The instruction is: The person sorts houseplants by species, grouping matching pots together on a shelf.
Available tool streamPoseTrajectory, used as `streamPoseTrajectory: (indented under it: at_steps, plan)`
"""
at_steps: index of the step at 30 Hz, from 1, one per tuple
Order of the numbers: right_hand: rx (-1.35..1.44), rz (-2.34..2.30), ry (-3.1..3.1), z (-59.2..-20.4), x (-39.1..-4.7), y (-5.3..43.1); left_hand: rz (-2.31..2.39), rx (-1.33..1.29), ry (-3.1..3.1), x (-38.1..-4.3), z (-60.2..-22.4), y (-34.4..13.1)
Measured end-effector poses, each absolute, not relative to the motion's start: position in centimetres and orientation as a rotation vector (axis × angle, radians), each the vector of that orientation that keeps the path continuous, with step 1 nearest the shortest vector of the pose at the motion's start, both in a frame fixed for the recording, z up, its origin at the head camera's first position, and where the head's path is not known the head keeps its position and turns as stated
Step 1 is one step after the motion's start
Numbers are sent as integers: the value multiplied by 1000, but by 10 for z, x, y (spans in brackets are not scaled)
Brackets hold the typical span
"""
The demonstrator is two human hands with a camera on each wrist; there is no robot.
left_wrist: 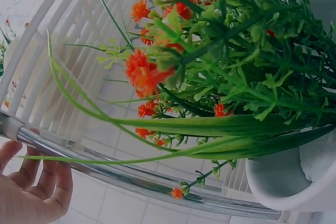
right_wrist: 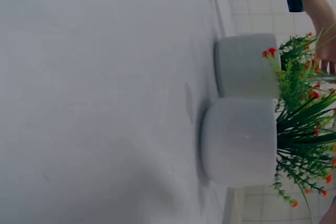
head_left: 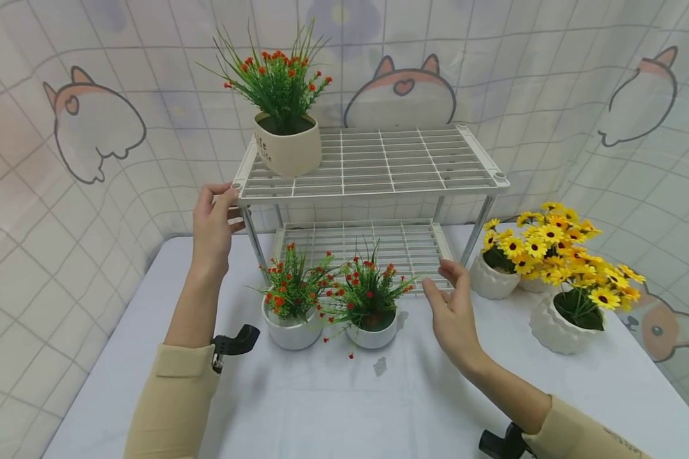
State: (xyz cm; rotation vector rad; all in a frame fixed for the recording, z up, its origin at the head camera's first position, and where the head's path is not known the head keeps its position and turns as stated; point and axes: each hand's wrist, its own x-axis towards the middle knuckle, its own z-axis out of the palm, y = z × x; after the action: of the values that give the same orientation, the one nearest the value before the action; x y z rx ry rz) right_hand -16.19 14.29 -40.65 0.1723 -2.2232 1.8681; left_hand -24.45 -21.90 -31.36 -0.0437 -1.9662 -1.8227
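A white two-tier wire rack (head_left: 402, 159) with metal posts stands on the table. At its upper left front corner my left hand (head_left: 215, 220) grips the shelf; the left wrist view shows the fingers (left_wrist: 44, 179) curled beside the post. My right hand (head_left: 456, 319) is at the right front of the lower shelf (head_left: 419, 255), thumb and fingers apart, overlapping the shelf edge. Two white pots of red flowers, a left pot (head_left: 293, 331) and a right pot (head_left: 373, 333), sit side by side before the rack. A cream pot (head_left: 289, 150) with taller red flowers stands on the upper shelf's left end.
To the right of the rack stand several scalloped white pots with yellow flowers, one in front (head_left: 565, 328) and another (head_left: 494, 277) by the right post. A white cloth covers the table (head_left: 333, 408). A tile-patterned curtain (head_left: 166, 64) hangs close behind.
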Motion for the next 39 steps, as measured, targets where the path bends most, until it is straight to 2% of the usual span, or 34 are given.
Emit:
streamPoseTrajectory:
  at_steps: [11, 26, 34, 39]
  plan:
    - [14, 1976, -2246, -431, -162, 147, -1816, -48, -1962, -244, -314, -220]
    - [-90, 2145, -2397, -461, -152, 112, -1825, -41, -1956, -244, -314, -218]
    - [86, 2126, -2377, -470, -150, 97, -1806, -32, -1969, -244, -314, -216]
    - [70, 2141, -2372, -472, -153, 90, -1811, -24, -1961, -244, -314, -216]
